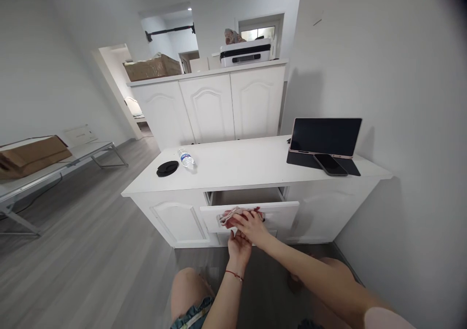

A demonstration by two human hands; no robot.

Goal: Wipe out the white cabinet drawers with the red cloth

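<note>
A low white cabinet point(255, 166) stands against the wall with its middle drawer point(280, 211) pulled open. My right hand point(251, 227) rests on a red and white cloth point(228, 217) draped over the drawer's front edge, fingers curled on it. My left hand point(239, 246), with a red string on the wrist, is just under the right hand at the drawer front, fingers bent upward toward the cloth. Whether the left fingers grip the cloth is hidden by the right hand.
On the cabinet top lie a water bottle point(186, 158), a black round disc point(167, 168), a tablet on a stand point(324, 137) and a phone point(330, 164). A taller white cupboard point(219, 105) stands behind. A folding table with a cardboard box point(32, 156) is at left.
</note>
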